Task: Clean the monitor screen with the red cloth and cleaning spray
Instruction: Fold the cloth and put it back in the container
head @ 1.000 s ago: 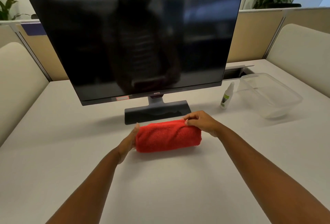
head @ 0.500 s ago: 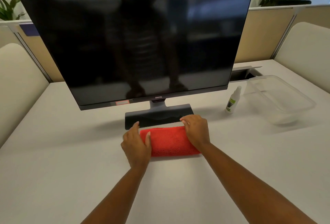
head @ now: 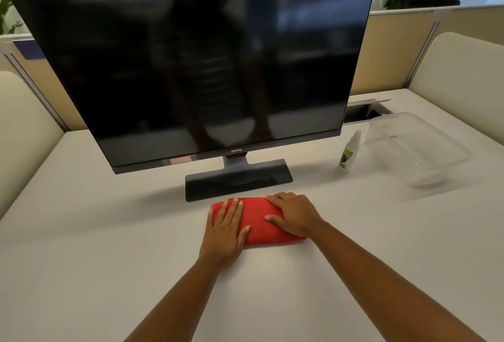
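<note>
Your red cloth (head: 259, 221) lies folded on the table (head: 95, 246), just in front of the monitor (head: 191, 63) base. Your left hand (head: 225, 230) and right hand (head: 296, 213) press flat on it, fingers straight, gripping nothing. Right of the monitor stands the spray bottle (head: 349, 152), beside a clear container (head: 417, 148) near the table's edge.
</note>
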`<action>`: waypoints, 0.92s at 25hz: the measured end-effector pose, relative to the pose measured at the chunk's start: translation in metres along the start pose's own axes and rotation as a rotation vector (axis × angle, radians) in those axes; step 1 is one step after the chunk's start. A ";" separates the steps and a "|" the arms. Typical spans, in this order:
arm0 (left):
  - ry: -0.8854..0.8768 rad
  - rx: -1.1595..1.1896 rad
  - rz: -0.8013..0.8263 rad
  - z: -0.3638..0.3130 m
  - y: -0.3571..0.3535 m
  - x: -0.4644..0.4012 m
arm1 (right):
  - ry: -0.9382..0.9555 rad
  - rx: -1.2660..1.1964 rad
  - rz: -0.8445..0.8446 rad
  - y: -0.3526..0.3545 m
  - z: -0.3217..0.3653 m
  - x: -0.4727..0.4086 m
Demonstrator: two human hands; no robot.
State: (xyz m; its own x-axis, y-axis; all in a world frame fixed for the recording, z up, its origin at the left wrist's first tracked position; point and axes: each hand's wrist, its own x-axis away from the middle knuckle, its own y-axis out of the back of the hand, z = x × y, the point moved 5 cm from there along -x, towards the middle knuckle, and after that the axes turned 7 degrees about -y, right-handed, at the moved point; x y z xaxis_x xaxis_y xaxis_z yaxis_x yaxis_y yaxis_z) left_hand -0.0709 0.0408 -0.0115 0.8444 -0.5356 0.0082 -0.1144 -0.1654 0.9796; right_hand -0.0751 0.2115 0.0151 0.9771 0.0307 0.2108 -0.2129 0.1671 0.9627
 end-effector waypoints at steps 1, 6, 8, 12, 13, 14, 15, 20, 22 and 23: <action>-0.005 -0.015 0.015 0.000 0.001 -0.001 | -0.032 -0.018 0.049 0.005 0.000 -0.001; -0.070 -0.092 0.056 -0.007 0.007 -0.002 | -0.245 -0.166 0.225 0.013 0.006 0.006; -0.064 -0.096 0.042 -0.009 0.009 -0.004 | -0.291 -0.268 0.227 0.016 0.005 0.015; -0.072 -0.005 -0.069 -0.020 0.017 -0.008 | -0.378 -0.566 0.165 0.031 -0.010 0.036; -0.085 0.009 -0.102 -0.025 0.021 -0.010 | -0.398 -0.604 0.132 0.036 -0.016 0.043; -0.094 0.017 -0.128 -0.030 0.024 -0.010 | -0.416 -0.631 0.104 0.041 -0.021 0.049; -0.103 0.018 -0.143 -0.035 0.027 -0.012 | -0.433 -0.653 0.080 0.047 -0.027 0.055; -0.113 -0.023 -0.111 -0.065 0.029 -0.034 | -0.469 -0.658 -0.022 0.091 -0.065 0.074; -0.103 -0.048 -0.093 -0.077 0.026 -0.047 | -0.489 -0.664 -0.068 0.110 -0.085 0.080; -0.094 -0.050 -0.089 -0.084 0.025 -0.054 | -0.493 -0.681 -0.087 0.120 -0.096 0.083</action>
State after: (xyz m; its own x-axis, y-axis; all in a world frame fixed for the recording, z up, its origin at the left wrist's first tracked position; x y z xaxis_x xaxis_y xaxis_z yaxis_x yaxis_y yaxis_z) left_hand -0.0751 0.1353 0.0290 0.7972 -0.5960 -0.0960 -0.0128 -0.1757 0.9844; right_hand -0.0185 0.3291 0.1314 0.8418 -0.4171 0.3427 0.0677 0.7114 0.6995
